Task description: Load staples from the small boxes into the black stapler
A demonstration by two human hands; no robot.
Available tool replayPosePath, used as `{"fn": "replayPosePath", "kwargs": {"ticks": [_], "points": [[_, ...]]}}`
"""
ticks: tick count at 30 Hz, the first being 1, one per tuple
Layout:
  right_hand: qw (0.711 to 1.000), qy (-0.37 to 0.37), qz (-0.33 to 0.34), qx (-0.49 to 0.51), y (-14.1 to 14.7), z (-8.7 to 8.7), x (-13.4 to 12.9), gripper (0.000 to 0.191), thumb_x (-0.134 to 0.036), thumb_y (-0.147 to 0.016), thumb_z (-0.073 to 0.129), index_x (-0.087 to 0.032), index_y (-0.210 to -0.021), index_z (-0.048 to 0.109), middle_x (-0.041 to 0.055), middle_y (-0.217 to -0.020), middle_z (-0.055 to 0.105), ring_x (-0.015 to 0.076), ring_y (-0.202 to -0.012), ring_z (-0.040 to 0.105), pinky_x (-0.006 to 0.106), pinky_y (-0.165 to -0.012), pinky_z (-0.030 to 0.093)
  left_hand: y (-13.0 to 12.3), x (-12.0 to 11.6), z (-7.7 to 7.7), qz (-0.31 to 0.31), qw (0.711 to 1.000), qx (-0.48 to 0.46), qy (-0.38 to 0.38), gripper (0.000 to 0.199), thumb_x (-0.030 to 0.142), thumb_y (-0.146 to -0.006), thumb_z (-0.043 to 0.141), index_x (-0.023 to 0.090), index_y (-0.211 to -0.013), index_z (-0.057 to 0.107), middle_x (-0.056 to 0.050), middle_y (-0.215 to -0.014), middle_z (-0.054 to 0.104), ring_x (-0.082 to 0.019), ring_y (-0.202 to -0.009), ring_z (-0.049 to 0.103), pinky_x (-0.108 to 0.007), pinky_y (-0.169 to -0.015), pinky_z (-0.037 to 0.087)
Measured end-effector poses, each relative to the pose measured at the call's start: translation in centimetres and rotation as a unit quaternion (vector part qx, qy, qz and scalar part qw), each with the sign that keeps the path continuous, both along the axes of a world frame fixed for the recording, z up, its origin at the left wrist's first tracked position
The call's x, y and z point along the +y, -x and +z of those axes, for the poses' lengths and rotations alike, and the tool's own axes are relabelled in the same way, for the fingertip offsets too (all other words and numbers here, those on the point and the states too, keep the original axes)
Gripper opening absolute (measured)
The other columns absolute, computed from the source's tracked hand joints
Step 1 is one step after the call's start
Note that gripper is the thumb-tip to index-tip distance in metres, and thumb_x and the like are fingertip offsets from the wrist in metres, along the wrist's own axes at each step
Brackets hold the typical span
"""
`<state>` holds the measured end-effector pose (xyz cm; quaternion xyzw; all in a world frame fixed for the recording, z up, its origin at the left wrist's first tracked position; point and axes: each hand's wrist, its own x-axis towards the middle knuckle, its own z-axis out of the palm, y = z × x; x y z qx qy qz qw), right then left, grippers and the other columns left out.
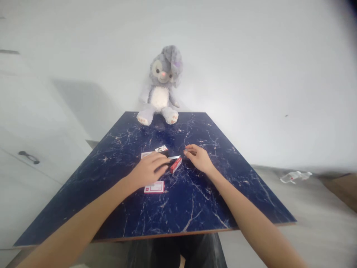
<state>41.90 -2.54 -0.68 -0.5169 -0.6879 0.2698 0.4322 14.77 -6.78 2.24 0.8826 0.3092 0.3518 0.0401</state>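
Black-and-silver device (174,158) on the blue worktop (195,208): it could skid or twist, should your left grip (149,169) press off-centre, and the red box (176,165) just beside it could be knocked by your left thumb. A small pale piece (186,150) could drop if your right grip (200,158) loosens. Relative position: the device lies between your two grips, its silver part showing beyond the left fingers; whether these hold or merely cover it, one cannot tell. Your right fingertips stand narrow, apparently pinching the pale piece.
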Motion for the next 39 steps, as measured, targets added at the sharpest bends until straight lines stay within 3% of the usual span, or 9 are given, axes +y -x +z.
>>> {"fn": "replayPosePath", "kwargs": {"ticks": [3, 5, 11, 16, 19, 23, 28, 31, 39], "points": [[1.0, -0.018, 0.006, -0.007, 0.5, -0.4, 0.1, 0.022, -0.033, -0.087, 0.063, -0.022, -0.105, 0.07, 0.0051, -0.106, 0.073, 0.0192, -0.094, 0.071, 0.036, -0.09, 0.056, -1.6, -1.1, -0.7, -0.007, 0.997, 0.037, 0.062, 0.042, 0.028, -0.094, 0.056, 0.025, -0.135, 0.057, -0.01, -0.13, 0.063, -0.025, -0.118, 0.059, -0.044, -0.107, 0.044], [1.0, -0.023, 0.006, 0.007, 0.9, -0.5, 0.1, 0.024, -0.032, -0.086, 0.064, -0.021, -0.107, 0.069, 0.0049, -0.104, 0.074, 0.0186, -0.092, 0.071, 0.034, -0.089, 0.056, -2.4, -1.5, -1.1, -0.001, 0.994, 0.045, 0.102, 0.045, 0.03, -0.092, 0.059, 0.025, -0.136, 0.056, -0.01, -0.132, 0.062, -0.027, -0.119, 0.059, -0.044, -0.105, 0.045], [0.997, -0.043, 0.065, -0.005, 2.6, -0.2, -0.8, 0.02, -0.037, -0.084, 0.068, -0.022, -0.097, 0.073, 0.0015, -0.093, 0.074, 0.0173, -0.083, 0.069, 0.032, -0.085, 0.055, -2.2, -0.6, -1.0, 0.037, 0.976, 0.016, 0.214, 0.026, 0.015, -0.084, 0.057, 0.021, -0.106, 0.07, -0.003, -0.083, 0.071, -0.017, -0.068, 0.065, -0.029, -0.07, 0.051], [0.997, -0.048, 0.042, -0.043, 2.6, 0.0, -1.1, 0.02, -0.039, -0.083, 0.068, -0.025, -0.095, 0.077, 0.0017, -0.094, 0.075, 0.0185, -0.083, 0.068, 0.034, -0.084, 0.053, -0.9, -0.3, -0.3, 0.014, 0.964, 0.02, 0.263, 0.023, 0.019, -0.085, 0.055, 0.02, -0.102, 0.071, -0.003, -0.083, 0.074, -0.013, -0.057, 0.061, -0.025, -0.058, 0.045], [0.997, -0.046, 0.042, -0.049, 2.5, -0.4, -0.9, 0.02, -0.039, -0.082, 0.069, -0.026, -0.095, 0.077, 0.0017, -0.095, 0.075, 0.0188, -0.084, 0.068, 0.034, -0.085, 0.053, -0.4, -0.5, 0.1, -0.01, 0.973, 0.042, 0.228, 0.025, 0.026, -0.089, 0.056, 0.022, -0.108, 0.072, -0.005, -0.097, 0.076, -0.016, -0.069, 0.066, -0.027, -0.064, 0.049], [0.995, 0.014, 0.1, 0.008, 2.9, -1.1, -0.4, 0.024, -0.04, -0.083, 0.068, -0.023, -0.098, 0.076, 0.0021, -0.097, 0.075, 0.0181, -0.083, 0.07, 0.032, -0.082, 0.055, 0.3, -0.5, 1.0, 0.01, 0.993, 0.042, 0.106, 0.027, 0.026, -0.093, 0.052, 0.024, -0.111, 0.072, -0.006, -0.107, 0.074, -0.021, -0.093, 0.068, -0.035, -0.087, 0.051], [0.992, 0.033, 0.118, 0.007, 2.9, -1.3, 0.5, 0.024, -0.04, -0.079, 0.071, -0.022, -0.094, 0.076, 0.0015, -0.093, 0.076, 0.0176, -0.082, 0.07, 0.03, -0.08, 0.056, 1.9, 0.5, 1.5, 0.108, 0.993, -0.035, 0.029, 0.025, 0.028, -0.096, 0.048, 0.022, -0.102, 0.072, -0.006, -0.099, 0.074, -0.021, -0.094, 0.065, -0.035, -0.089, 0.049], [0.99, 0.046, 0.13, 0.011, 2.6, -1.2, 1.0, 0.023, -0.038, -0.077, 0.073, -0.022, -0.092, 0.077, 0.0015, -0.092, 0.076, 0.0179, -0.082, 0.071, 0.031, -0.081, 0.056, 3.1, 1.3, 1.1, 0.157, 0.986, -0.041, 0.028, 0.025, 0.03, -0.096, 0.048, 0.021, -0.099, 0.071, -0.006, -0.099, 0.073, -0.021, -0.095, 0.063, -0.037, -0.091, 0.049], [0.986, 0.04, 0.16, 0.017, 2.2, -1.1, 1.0, 0.021, -0.039, -0.082, 0.071, -0.026, -0.097, 0.078, 0.0007, -0.1, 0.076, 0.02, -0.089, 0.072, 0.035, -0.09, 0.056, 4.9, 2.5, 0.8, 0.111, 0.986, 0.074, 0.099, 0.031, 0.042, -0.09, 0.059, 0.024, -0.113, 0.069, -0.007, -0.109, 0.071, -0.026, -0.104, 0.058, -0.042, -0.093, 0.048]]}}
